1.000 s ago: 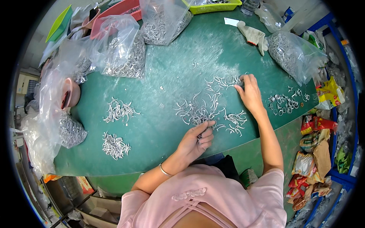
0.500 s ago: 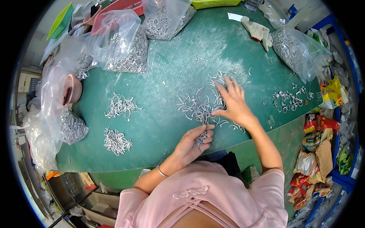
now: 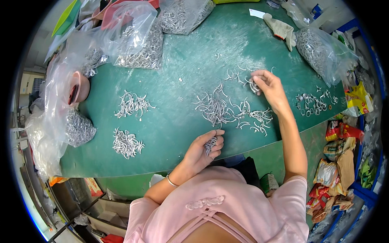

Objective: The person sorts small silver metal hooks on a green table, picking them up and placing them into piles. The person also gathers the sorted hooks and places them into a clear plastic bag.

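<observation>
My left hand (image 3: 198,153) is curled palm-up near the table's front edge, closed around a clump of small curved metal pieces (image 3: 210,145). Just beyond it lies a loose pile of the same silvery, crescent-shaped pieces (image 3: 216,108). A smaller cluster (image 3: 261,119) of them spreads to the right of that pile. Over the far right end of the scatter, my right hand (image 3: 269,86) has its fingers bent around a few curved metal pieces (image 3: 254,86); the fingertips are partly hidden. A few stray pieces (image 3: 232,74) lie left of it.
Two separate heaps of curved pieces (image 3: 132,103) (image 3: 127,143) lie at the left. Clear bags of metal pieces (image 3: 139,48) stand along the far left, beside a pink bowl (image 3: 83,91). At the right are metal rings (image 3: 312,104), a full bag (image 3: 314,50) and a glove (image 3: 279,29).
My right hand has moved right and slightly away; its spread fingers are now bent around pieces. Some pieces lie farther right of the pile. My left hand keeps its clump, shifted slightly left.
</observation>
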A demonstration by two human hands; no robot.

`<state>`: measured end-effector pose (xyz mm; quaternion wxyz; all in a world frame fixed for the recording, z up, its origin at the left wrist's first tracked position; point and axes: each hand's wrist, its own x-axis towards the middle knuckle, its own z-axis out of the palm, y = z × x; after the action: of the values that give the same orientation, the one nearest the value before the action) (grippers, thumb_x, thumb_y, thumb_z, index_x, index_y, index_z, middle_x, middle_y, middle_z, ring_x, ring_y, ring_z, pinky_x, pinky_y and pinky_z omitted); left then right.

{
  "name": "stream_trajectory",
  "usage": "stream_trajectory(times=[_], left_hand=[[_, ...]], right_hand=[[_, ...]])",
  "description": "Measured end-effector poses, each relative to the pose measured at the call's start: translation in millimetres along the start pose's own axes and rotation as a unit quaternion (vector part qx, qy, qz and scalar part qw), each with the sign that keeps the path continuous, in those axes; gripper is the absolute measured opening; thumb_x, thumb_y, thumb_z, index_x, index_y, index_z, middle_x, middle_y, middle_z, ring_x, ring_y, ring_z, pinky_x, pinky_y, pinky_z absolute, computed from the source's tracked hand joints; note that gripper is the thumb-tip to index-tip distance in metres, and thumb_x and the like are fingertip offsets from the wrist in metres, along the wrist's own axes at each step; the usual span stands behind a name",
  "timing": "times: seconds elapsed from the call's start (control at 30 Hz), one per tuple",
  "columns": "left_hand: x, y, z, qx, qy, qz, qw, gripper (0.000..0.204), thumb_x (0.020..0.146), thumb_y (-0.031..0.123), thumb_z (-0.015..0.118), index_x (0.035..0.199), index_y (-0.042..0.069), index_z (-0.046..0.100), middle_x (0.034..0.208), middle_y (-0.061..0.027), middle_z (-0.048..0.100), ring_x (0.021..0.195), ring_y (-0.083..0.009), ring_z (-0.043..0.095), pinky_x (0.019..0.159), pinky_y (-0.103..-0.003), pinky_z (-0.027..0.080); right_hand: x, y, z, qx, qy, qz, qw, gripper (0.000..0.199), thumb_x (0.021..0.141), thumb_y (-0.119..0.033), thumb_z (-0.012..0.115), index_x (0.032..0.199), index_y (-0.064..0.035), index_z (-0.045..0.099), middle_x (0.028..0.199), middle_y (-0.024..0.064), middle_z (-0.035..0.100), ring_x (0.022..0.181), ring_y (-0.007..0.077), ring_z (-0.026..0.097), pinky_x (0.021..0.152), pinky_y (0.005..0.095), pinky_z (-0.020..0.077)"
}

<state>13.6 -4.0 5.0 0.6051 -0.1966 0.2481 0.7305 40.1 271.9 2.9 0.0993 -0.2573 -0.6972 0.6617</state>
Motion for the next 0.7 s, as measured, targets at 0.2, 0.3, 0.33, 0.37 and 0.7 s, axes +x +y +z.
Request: stream_trajectory(times=[0.2, 0.3, 0.33, 0.37, 0.7], left_hand=[[-3, 1, -7, 0.003, -0.002, 0.012, 1.0, 0.023, 0.096, 0.014, 0.049, 0.112, -0.002, 0.052, 0.076, -0.0023, 0.046, 0.066, -0.0094, 0.04, 0.048, -0.02, 0.033], [-4, 3, -6, 0.014, 0.005, 0.022, 1.0, 0.024, 0.095, 0.014, 0.05, 0.113, -0.002, 0.051, 0.076, -0.0025, 0.046, 0.066, -0.0095, 0.04, 0.048, -0.02, 0.033], [-5, 4, -6, 0.016, 0.006, 0.023, 1.0, 0.024, 0.095, 0.014, 0.051, 0.113, -0.002, 0.051, 0.076, -0.0026, 0.047, 0.066, -0.0095, 0.04, 0.048, -0.02, 0.033], [-5, 4, -6, 0.017, 0.008, 0.026, 1.0, 0.024, 0.095, 0.014, 0.051, 0.113, -0.002, 0.051, 0.076, -0.0026, 0.047, 0.066, -0.0096, 0.04, 0.049, -0.02, 0.033], [-5, 5, -8, 0.012, 0.012, 0.028, 0.999, 0.023, 0.094, 0.013, 0.051, 0.112, -0.002, 0.051, 0.077, -0.0032, 0.047, 0.067, -0.0102, 0.041, 0.049, -0.02, 0.033]], right_hand=[[-55, -5, 39, -0.453, -0.112, -0.235, 0.852, 0.056, 0.063, -0.02, 0.081, 0.113, -0.0078, 0.058, 0.127, 0.0111, 0.045, 0.116, 0.0321, 0.042, 0.096, 0.0437, 0.0349], [-53, 11, 41, -0.419, -0.111, -0.259, 0.863, 0.041, 0.068, -0.01, 0.076, 0.104, -0.0043, 0.059, 0.115, 0.0119, 0.052, 0.104, 0.0286, 0.05, 0.085, 0.0396, 0.0423], [-47, 21, 34, -0.408, -0.094, -0.278, 0.864, 0.036, 0.07, -0.008, 0.075, 0.102, -0.003, 0.059, 0.109, 0.0121, 0.055, 0.097, 0.0279, 0.053, 0.08, 0.0378, 0.0445], [-41, 22, 30, -0.396, -0.078, -0.299, 0.865, 0.032, 0.071, -0.007, 0.073, 0.099, -0.0018, 0.059, 0.102, 0.0122, 0.058, 0.09, 0.0272, 0.057, 0.075, 0.036, 0.0468], [-34, 10, -23, -0.285, 0.099, -0.111, 0.947, 0.019, 0.083, -0.001, 0.062, 0.102, -0.0016, 0.059, 0.101, 0.0107, 0.061, 0.082, 0.0217, 0.058, 0.073, 0.0316, 0.0474]])
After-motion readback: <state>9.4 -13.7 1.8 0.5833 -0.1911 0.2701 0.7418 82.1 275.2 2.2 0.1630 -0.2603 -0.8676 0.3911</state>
